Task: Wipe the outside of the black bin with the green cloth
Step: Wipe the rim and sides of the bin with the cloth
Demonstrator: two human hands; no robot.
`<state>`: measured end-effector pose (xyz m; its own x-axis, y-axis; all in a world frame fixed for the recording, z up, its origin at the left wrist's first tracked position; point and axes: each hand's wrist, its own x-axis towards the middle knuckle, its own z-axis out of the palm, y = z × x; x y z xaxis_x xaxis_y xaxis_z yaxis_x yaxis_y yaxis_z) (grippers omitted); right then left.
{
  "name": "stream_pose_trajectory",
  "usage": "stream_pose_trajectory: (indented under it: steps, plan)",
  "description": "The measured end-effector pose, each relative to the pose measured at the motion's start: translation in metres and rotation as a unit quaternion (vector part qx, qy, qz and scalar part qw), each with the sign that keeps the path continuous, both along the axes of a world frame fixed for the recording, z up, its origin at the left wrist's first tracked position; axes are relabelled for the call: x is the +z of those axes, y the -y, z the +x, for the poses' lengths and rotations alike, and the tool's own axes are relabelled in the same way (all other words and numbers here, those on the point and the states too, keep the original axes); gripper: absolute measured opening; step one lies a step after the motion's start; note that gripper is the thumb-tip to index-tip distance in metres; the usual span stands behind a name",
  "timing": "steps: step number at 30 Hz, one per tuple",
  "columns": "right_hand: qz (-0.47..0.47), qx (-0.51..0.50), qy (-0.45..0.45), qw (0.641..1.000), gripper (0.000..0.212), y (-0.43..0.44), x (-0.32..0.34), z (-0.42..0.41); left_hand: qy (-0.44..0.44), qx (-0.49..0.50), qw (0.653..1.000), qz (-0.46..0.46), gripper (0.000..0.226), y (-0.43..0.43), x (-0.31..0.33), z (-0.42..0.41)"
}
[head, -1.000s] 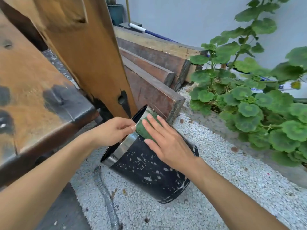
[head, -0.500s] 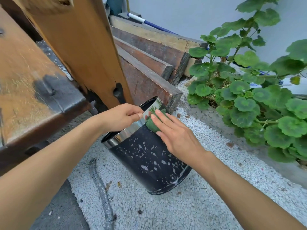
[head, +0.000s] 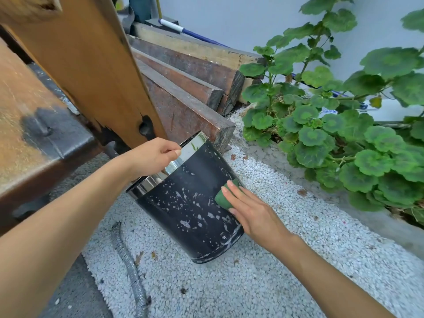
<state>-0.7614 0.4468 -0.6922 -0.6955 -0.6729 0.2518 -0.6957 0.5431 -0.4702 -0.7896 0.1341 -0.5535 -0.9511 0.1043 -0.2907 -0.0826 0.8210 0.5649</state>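
The black bin (head: 190,210) stands tilted on white gravel, its side speckled with pale splashes and its top ringed by a shiny metal band. My left hand (head: 153,157) grips that metal rim at the top. My right hand (head: 250,211) lies flat against the bin's right side, low down, pressing the folded green cloth (head: 223,199) onto the black wall. Only part of the cloth shows past my fingers.
A rusty wooden bench (head: 41,125) and its slanted leg stand at the left. Dark timber beams (head: 195,88) are stacked behind the bin. A leafy green plant (head: 332,134) fills the right. A grey corrugated hose (head: 130,271) lies on the gravel (head: 241,283).
My right hand has slid the green cloth from the bin's rim down its right side to the lower wall. My left hand has kept its hold on the rim.
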Motion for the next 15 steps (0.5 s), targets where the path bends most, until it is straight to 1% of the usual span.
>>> stream_pose_trajectory:
  steps: [4,9,13,15]
  plan:
    - [0.066,-0.018,0.053,0.996,0.064,-0.023,-0.009,0.007,-0.016,0.009,1.000,0.012,0.040,-0.001,-0.005,-0.001]
    - [0.118,-0.025,0.088,0.989,0.061,-0.054,-0.019,0.017,0.006,0.021,1.000,0.002,0.040,-0.002,-0.005,-0.005]
    - [0.105,-0.046,0.120,0.986,0.059,-0.060,-0.022,0.027,0.020,0.028,0.999,0.013,0.034,-0.008,-0.003,-0.004]
    - [0.087,-0.053,0.119,0.988,0.059,-0.058,-0.019,0.031,0.015,0.030,0.999,0.020,0.037,-0.013,-0.001,-0.001]
